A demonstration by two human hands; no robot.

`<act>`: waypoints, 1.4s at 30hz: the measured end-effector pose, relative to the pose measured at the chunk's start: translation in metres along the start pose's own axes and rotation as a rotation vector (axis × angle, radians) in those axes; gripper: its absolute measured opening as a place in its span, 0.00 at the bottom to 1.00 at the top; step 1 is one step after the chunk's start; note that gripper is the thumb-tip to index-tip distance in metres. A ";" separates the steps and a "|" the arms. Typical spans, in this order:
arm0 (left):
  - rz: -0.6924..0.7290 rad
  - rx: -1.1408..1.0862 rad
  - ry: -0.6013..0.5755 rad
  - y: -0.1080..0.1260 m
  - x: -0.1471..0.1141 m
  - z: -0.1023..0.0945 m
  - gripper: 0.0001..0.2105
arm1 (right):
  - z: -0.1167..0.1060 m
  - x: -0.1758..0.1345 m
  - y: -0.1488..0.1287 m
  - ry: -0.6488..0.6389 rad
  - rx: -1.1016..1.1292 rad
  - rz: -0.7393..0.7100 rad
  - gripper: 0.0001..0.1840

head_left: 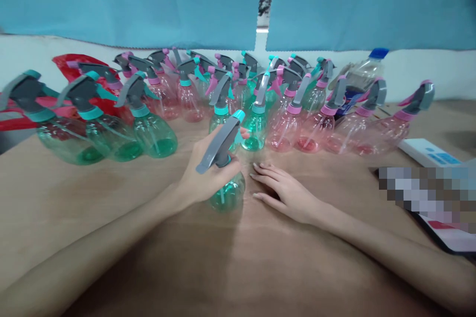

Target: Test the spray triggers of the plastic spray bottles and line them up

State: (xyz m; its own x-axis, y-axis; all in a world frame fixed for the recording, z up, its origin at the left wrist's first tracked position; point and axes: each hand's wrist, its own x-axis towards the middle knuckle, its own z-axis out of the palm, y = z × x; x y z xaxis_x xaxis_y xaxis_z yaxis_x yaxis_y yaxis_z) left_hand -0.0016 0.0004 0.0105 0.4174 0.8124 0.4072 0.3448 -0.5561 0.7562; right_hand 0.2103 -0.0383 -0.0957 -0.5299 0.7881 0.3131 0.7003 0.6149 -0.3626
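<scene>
In the middle of the table, my left hand is wrapped round the neck of a clear green spray bottle with a grey and turquoise trigger head. The bottle is upright, and part of its neck is hidden by my fingers. My right hand lies palm down on the table just right of the bottle, fingers stretched out and holding nothing. Right behind the held bottle stand another green spray bottle and a pink spray bottle with a pink collar.
Several green spray bottles stand at the left, several pink ones at the right, with more rows behind. A red plastic bag lies back left. A large blue-capped bottle, a white box and a blurred-out flat item are on the right.
</scene>
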 end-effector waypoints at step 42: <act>-0.341 0.165 0.167 -0.037 -0.139 -0.101 0.16 | 0.011 0.152 -0.103 0.184 -0.023 0.203 0.34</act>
State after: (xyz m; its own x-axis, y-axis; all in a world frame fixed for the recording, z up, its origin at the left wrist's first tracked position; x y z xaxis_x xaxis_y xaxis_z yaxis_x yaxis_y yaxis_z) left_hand -0.1569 -0.0741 -0.0226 0.1181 0.9648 0.2349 0.5756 -0.2593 0.7756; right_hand 0.0521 0.0189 -0.0208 -0.2828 0.8757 0.3913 0.7952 0.4422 -0.4148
